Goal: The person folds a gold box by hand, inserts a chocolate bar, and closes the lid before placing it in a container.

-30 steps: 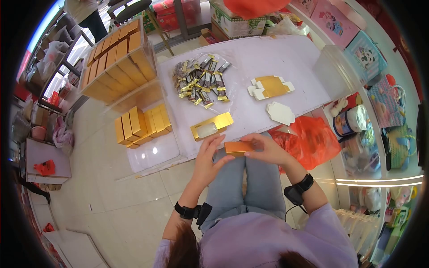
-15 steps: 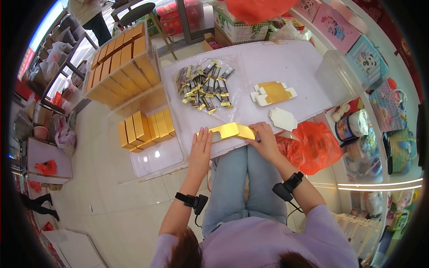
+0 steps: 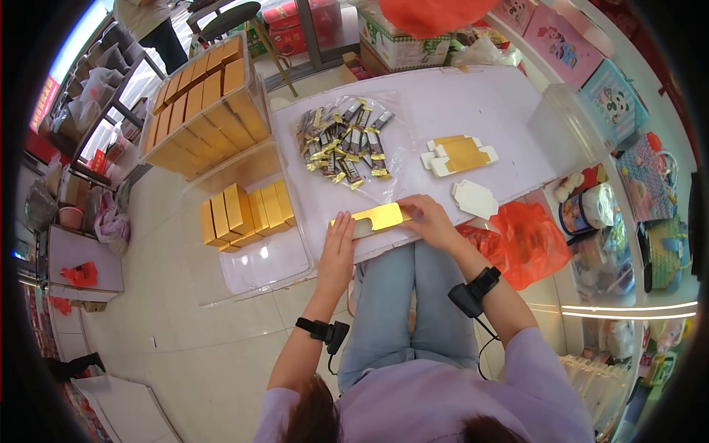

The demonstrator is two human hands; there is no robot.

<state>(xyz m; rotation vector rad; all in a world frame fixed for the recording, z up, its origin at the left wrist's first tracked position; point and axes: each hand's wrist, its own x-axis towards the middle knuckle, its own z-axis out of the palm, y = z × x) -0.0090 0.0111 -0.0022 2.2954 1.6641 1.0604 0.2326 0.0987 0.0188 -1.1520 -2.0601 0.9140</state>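
Grip: right hand (image 3: 432, 221), thumb and fingers drawn narrow about the right end of a gold box (image 3: 386, 216); left hand (image 3: 339, 245), fingers straight and close together, laid at its left end. From where I stand I cannot tell whether the left thumb pinches beneath.

Handling: the card looks thin, so light, even pressure from both ends should serve best; fingertips belong on the edges, away from the cut-out, where a squeeze would likely crease it.

Gold box: one, at the near edge of the white table (image 3: 487, 103), between the two hands. Shiny yellow face, catching the light; a notch cut in its front; the right end partly hidden by fingers.

Red bag: one (image 3: 532, 247), crumpled, beside the right forearm.

Small boxes: a stack, gold (image 3: 240, 214), in a clear tray (image 3: 266, 269) at the left.

White card: one piece (image 3: 475, 199), flat, beyond the right hand.

Carton: one (image 3: 461, 156), gold and white, flaps spread, just behind the card.

Sweets: a heap (image 3: 347, 144), dark wrappers with gold ends, on clear plastic.

Tall boxes: rows, orange-gold (image 3: 196, 103), in a clear bin, far left.
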